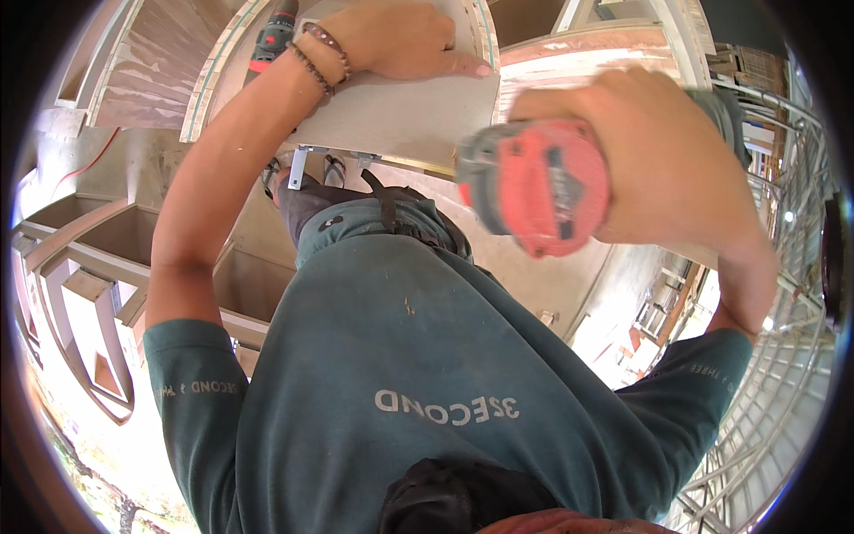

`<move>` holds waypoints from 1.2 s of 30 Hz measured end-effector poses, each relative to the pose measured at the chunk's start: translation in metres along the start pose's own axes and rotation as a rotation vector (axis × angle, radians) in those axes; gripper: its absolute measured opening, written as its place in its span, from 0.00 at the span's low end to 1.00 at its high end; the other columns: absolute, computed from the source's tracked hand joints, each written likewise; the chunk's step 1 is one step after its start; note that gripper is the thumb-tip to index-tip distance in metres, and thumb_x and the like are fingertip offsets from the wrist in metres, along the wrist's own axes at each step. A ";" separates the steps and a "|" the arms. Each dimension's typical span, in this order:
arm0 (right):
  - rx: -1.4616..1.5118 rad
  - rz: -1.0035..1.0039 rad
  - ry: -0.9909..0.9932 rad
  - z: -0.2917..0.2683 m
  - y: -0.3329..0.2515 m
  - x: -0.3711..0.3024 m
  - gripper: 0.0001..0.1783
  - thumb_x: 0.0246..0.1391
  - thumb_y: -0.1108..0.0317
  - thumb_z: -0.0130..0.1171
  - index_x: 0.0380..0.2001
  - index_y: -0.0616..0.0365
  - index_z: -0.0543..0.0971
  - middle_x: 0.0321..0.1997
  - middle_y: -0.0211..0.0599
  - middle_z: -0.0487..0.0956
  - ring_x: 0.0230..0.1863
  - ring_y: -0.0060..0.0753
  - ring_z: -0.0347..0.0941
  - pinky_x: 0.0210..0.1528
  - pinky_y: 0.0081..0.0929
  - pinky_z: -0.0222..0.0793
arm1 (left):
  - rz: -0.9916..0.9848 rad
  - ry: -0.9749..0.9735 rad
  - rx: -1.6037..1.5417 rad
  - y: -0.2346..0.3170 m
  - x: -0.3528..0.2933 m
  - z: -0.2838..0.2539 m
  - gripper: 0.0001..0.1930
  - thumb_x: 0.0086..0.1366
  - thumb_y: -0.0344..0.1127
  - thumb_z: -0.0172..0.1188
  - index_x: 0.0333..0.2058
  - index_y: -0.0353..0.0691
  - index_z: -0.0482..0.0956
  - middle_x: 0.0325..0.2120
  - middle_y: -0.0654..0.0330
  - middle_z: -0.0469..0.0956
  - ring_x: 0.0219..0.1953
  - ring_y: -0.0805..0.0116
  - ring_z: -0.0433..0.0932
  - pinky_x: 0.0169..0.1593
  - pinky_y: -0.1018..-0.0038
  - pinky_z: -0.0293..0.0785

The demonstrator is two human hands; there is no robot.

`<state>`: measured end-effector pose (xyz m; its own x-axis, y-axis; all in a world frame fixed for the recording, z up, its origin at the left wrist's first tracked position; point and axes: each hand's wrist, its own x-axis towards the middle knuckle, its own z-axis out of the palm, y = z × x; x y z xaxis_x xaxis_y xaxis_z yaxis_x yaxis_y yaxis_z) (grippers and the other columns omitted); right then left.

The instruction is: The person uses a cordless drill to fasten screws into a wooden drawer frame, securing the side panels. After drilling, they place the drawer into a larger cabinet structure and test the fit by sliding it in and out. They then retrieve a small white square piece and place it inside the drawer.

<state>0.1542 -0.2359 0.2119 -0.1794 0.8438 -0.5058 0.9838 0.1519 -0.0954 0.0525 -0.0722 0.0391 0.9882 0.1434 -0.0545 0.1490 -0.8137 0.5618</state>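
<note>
Head view: open wooden frames (pixel 124 233) stand well left of my left grip (pixel 405 44). A dark power drill (pixel 274 36) with red parts lies just left of that grip's wrist. Nearer me than that grip, a metal bracket (pixel 299 169) sits at the edge of the pale board (pixel 400 116). My left grip rests knuckles up on the board; whether it pinches anything, I cannot tell. Farther right, a red-and-grey power tool (pixel 547 187) juts leftward from my right grip (pixel 654 151), clasped around it.
</note>
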 end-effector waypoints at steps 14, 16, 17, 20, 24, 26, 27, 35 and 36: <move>0.247 0.086 0.196 0.033 0.011 -0.040 0.27 0.31 0.66 0.70 0.42 0.55 0.81 0.32 0.46 0.80 0.35 0.58 0.75 0.41 0.39 0.73 | -0.040 -0.152 0.107 0.009 0.021 0.012 0.26 0.68 0.57 0.55 0.32 0.36 0.85 0.24 0.45 0.79 0.29 0.44 0.78 0.35 0.55 0.71; 0.096 -0.004 0.209 0.018 0.006 -0.023 0.27 0.30 0.66 0.70 0.41 0.55 0.81 0.32 0.47 0.80 0.36 0.58 0.76 0.42 0.42 0.73 | 0.033 -0.032 0.090 -0.007 0.018 0.022 0.37 0.68 0.67 0.48 0.25 0.32 0.82 0.22 0.43 0.78 0.27 0.43 0.78 0.34 0.54 0.72; 0.028 -0.018 0.145 0.010 0.006 -0.013 0.26 0.28 0.66 0.70 0.39 0.54 0.81 0.32 0.48 0.81 0.36 0.58 0.77 0.40 0.44 0.73 | 0.081 0.025 0.079 -0.015 0.019 0.029 0.43 0.67 0.72 0.45 0.21 0.31 0.81 0.21 0.42 0.78 0.26 0.43 0.78 0.33 0.53 0.73; 0.012 0.065 -0.057 0.000 0.004 0.001 0.24 0.26 0.65 0.71 0.35 0.55 0.81 0.32 0.49 0.82 0.35 0.59 0.78 0.37 0.46 0.73 | 0.220 0.102 0.055 -0.022 0.022 0.033 0.44 0.67 0.73 0.45 0.21 0.30 0.81 0.23 0.39 0.78 0.27 0.41 0.78 0.36 0.52 0.73; 0.218 0.196 -0.055 0.009 0.010 -0.027 0.26 0.27 0.63 0.72 0.37 0.54 0.81 0.31 0.48 0.82 0.32 0.57 0.79 0.35 0.43 0.73 | 0.100 0.081 -0.012 -0.013 0.019 0.028 0.44 0.67 0.73 0.45 0.20 0.31 0.81 0.23 0.37 0.78 0.28 0.41 0.78 0.37 0.52 0.73; 0.416 0.201 0.093 0.044 0.026 -0.052 0.30 0.28 0.60 0.73 0.42 0.55 0.81 0.31 0.47 0.82 0.30 0.52 0.80 0.35 0.39 0.74 | 0.104 0.108 0.008 -0.010 0.019 0.030 0.44 0.67 0.73 0.45 0.20 0.31 0.81 0.23 0.37 0.77 0.28 0.41 0.78 0.37 0.52 0.73; 0.516 0.192 0.170 0.056 0.036 -0.064 0.33 0.28 0.59 0.74 0.44 0.55 0.81 0.30 0.46 0.82 0.30 0.50 0.81 0.36 0.38 0.74 | 0.069 0.064 0.008 -0.007 0.020 0.028 0.41 0.68 0.70 0.47 0.22 0.30 0.82 0.23 0.38 0.77 0.28 0.41 0.78 0.37 0.53 0.73; 0.896 0.683 0.578 0.098 0.010 -0.157 0.25 0.35 0.74 0.68 0.44 0.61 0.80 0.38 0.38 0.83 0.33 0.27 0.77 0.37 0.28 0.73 | -0.001 0.045 0.028 -0.001 0.009 0.013 0.32 0.69 0.63 0.53 0.31 0.34 0.85 0.23 0.45 0.79 0.27 0.47 0.78 0.35 0.61 0.74; 0.931 0.761 0.673 0.109 0.012 -0.161 0.24 0.35 0.77 0.67 0.42 0.62 0.80 0.39 0.38 0.83 0.32 0.26 0.76 0.35 0.28 0.73 | -0.019 0.054 0.041 0.001 0.004 0.008 0.30 0.69 0.62 0.54 0.33 0.35 0.85 0.24 0.46 0.80 0.27 0.48 0.78 0.35 0.62 0.74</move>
<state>0.1943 -0.4257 0.1985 0.6958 0.6873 -0.2087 0.4243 -0.6277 -0.6526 0.0573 -0.0775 0.0328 0.9819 0.1882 -0.0190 0.1698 -0.8328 0.5268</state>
